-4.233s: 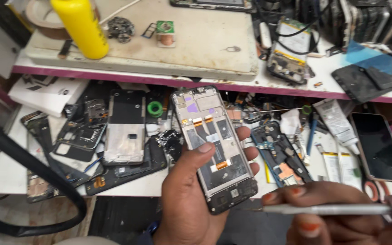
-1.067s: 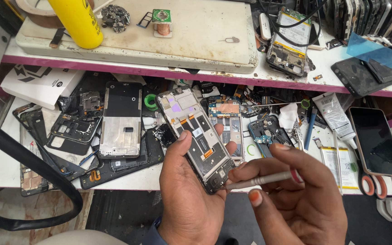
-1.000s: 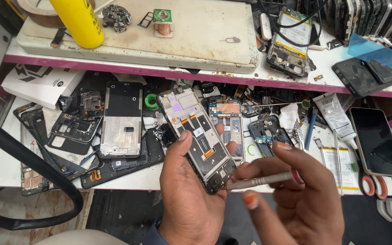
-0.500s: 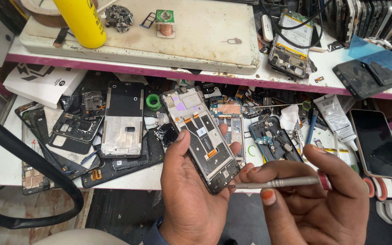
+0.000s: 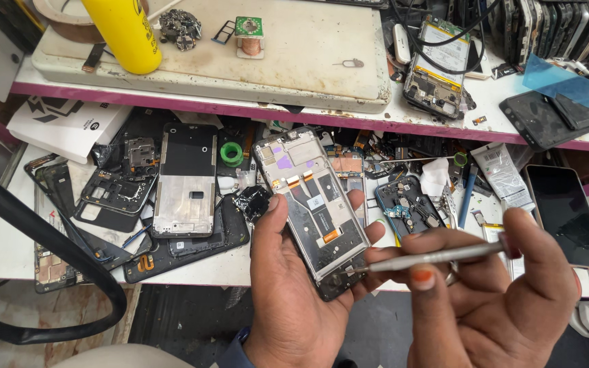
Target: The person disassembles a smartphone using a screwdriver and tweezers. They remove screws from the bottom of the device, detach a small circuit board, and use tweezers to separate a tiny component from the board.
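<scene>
Compared with half a second earlier: holding the opened phone [image 5: 313, 204] in nearly the same tilted pose above the front edge of the lower worktop [image 5: 8, 249], while bringing the slim metal tool [image 5: 423, 259] level so that its tip is now touching the phone's lower end.

Cradling the phone in the left hand [image 5: 288, 293], back cover off and inner frame facing up; thumb pressing along the left edge, fingertips curling around the right edge, palm underneath. Pinching the tool in the right hand [image 5: 492, 300] between thumb and curled fingers, much like a pen, with the remaining fingers folded in.

Judging the phone as light, thin and stiff, yet fragile: exposed flex ribbons and small connectors running down its middle. Gripping by the two long edges looking safest, avoiding the orange ribbon ends and the bare board area near the bottom.

Lying around on the lower worktop: a silver phone mid-frame [image 5: 187, 178], dark back covers, a green ring [image 5: 230, 154], a blue-cased board [image 5: 407, 208] and a dark intact phone [image 5: 568, 215] at the right. Standing on the raised shelf behind: a yellow bottle [image 5: 125, 33] on a pale mat [image 5: 308, 61].
</scene>
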The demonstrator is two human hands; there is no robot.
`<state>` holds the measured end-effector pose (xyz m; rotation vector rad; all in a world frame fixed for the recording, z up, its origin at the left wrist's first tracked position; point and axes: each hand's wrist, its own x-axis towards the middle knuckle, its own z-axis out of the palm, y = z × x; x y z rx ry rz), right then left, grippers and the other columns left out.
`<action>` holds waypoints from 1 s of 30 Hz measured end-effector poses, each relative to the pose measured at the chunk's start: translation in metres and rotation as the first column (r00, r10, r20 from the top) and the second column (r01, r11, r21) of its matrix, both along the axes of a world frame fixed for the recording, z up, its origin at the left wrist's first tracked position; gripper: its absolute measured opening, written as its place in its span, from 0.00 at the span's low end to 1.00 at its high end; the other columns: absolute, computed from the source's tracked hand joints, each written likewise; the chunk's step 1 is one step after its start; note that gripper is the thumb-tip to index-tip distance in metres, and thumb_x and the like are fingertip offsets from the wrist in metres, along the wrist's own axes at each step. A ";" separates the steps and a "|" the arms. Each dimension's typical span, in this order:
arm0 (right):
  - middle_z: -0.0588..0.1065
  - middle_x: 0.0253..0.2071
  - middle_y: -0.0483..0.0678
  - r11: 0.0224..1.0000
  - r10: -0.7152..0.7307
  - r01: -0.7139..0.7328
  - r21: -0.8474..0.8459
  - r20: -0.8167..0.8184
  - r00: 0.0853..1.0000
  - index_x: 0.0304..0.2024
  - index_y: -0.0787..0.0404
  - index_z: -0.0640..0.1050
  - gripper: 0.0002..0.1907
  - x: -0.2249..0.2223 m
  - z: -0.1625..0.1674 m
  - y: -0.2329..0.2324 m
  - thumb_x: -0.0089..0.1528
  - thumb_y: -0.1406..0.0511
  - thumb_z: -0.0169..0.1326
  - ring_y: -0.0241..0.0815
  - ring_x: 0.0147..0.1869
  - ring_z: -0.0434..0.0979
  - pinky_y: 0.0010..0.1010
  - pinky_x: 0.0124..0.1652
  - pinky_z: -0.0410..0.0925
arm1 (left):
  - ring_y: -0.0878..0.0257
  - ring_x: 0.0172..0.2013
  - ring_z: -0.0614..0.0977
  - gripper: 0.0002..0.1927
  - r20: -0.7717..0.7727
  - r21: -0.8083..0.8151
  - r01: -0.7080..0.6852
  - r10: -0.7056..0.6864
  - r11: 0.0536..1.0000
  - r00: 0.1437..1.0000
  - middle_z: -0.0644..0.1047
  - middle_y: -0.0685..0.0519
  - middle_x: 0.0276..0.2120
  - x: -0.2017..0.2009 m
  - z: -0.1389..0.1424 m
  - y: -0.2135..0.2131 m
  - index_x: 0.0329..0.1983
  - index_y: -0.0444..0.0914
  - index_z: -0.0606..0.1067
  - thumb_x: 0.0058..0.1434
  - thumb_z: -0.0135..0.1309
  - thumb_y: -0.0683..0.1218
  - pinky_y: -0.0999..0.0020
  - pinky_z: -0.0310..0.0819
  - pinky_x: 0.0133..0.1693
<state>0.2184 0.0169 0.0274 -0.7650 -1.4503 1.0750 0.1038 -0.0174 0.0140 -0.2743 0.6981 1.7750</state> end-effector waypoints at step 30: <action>0.74 0.61 0.63 0.996 0.079 -0.073 -0.043 0.147 0.986 0.76 0.34 0.37 0.59 0.009 -0.015 -0.012 0.60 0.80 0.56 0.54 0.46 0.89 0.42 0.44 0.82 | 0.60 0.47 0.82 0.35 0.027 0.204 -0.017 0.012 0.979 1.000 0.81 0.52 0.53 0.011 0.000 0.002 0.66 0.45 0.71 0.64 0.37 0.69 0.62 0.77 0.42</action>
